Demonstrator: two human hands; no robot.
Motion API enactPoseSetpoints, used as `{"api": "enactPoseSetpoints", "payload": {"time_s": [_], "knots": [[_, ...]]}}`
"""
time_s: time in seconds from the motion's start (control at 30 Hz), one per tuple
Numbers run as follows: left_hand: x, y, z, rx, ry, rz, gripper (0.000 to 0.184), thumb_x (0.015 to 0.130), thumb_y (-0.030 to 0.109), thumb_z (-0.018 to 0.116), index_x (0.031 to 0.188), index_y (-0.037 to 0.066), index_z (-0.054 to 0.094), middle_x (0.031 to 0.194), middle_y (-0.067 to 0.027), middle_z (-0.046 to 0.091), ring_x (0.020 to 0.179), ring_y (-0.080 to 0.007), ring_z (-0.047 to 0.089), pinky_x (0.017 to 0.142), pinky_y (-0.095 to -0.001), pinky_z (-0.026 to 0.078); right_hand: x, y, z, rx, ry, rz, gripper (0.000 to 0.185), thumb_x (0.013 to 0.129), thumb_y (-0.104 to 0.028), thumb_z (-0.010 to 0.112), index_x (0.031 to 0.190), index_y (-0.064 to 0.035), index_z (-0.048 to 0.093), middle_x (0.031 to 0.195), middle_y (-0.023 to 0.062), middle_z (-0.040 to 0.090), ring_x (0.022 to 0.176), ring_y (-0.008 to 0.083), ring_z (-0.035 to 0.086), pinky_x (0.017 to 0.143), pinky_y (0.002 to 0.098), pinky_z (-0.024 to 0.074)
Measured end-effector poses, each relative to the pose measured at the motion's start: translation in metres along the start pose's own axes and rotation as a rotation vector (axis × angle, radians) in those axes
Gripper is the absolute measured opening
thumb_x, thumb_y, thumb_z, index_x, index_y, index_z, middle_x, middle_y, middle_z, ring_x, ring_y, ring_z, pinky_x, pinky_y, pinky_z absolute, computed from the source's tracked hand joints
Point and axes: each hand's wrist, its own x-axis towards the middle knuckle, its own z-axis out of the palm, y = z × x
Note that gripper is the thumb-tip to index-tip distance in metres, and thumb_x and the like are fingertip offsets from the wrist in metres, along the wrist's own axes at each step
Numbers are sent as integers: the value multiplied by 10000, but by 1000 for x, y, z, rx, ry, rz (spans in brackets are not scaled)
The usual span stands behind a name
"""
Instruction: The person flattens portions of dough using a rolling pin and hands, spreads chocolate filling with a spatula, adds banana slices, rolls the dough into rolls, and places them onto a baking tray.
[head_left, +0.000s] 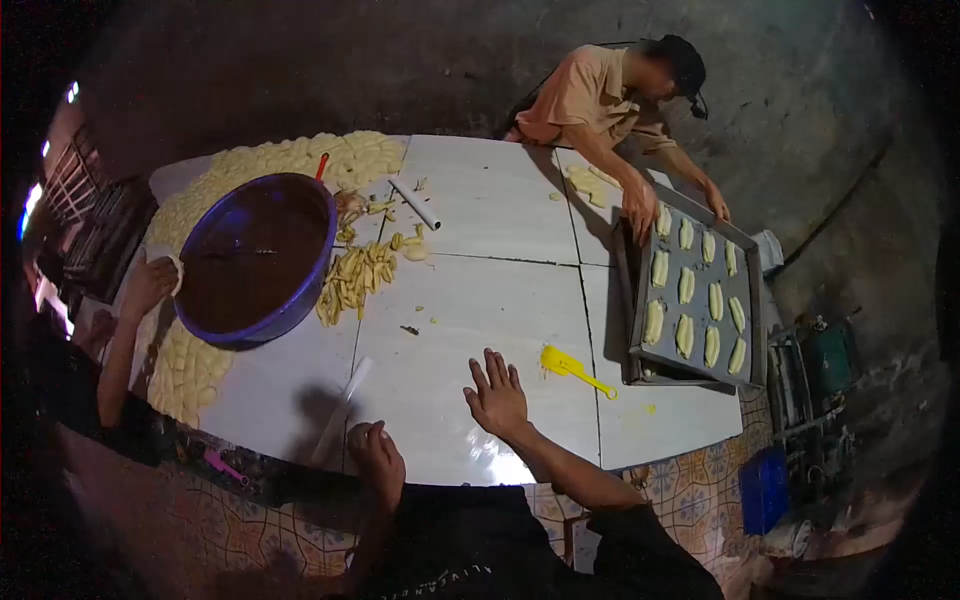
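My right hand (497, 397) is over the white tiled table (480, 330), open with its fingers spread and nothing in it. My left hand (377, 456) is at the table's near edge, its fingers curled; whether anything is inside them is hidden. Just beyond that hand, a pale, smooth stick (343, 410) lies slantwise on the tiles. To the right of my right hand lies a yellow plastic scraper (575, 368) with a long handle. A few small dark and yellow crumbs (410, 329) dot the surface.
A co-worker (600, 95) across the table grips a metal tray (700, 285) bearing rows of dough sticks. At left, another person's hand (150, 285) holds dough beside a large blue basin (255, 335). Flattened dough pieces (190, 370), yellow strips (355, 280) and a white tube (413, 203) lie around.
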Motion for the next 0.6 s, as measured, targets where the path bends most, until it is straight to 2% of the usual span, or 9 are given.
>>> {"api": "enactPoseSetpoints", "payload": {"time_s": [0.23, 0.37, 0.57, 0.6], "knots": [[5, 2, 3, 250, 17, 157, 193, 932, 95, 553, 1069, 8, 657, 1085, -193, 572, 1062, -394, 540, 933, -521, 415, -1, 2, 3, 2, -11, 32, 617, 1020, -448, 445, 1527, -96, 416, 1626, 224, 279, 1509, 391, 264, 1204, 564, 236], [2, 9, 4, 239, -13, 114, 198, 934, 105, 550, 1070, 9, 657, 1084, -193, 572, 1061, -393, 542, 930, -520, 417, -4, 1, -1, -7, -15, 33, 622, 1042, -453, 404, 1555, -104, 356, 1636, 221, 256, 1517, 378, 252, 1205, 561, 241], [7, 13, 2, 232, -39, 117, 206, 938, 120, 546, 1072, 11, 658, 1083, -192, 571, 1058, -393, 543, 925, -520, 419, -5, -3, -9, 30, 1, 51, 613, 1041, -449, 411, 1549, -109, 364, 1650, 203, 227, 1526, 365, 230, 1215, 553, 227], [6, 11, 2, 235, -43, 111, 207, 939, 123, 545, 1072, 11, 658, 1082, -192, 571, 1058, -392, 543, 924, -520, 420, -5, -5, -18, 22, -69, 62, 619, 1037, -448, 417, 1545, -98, 365, 1654, 205, 209, 1526, 349, 232, 1220, 541, 233]]}}
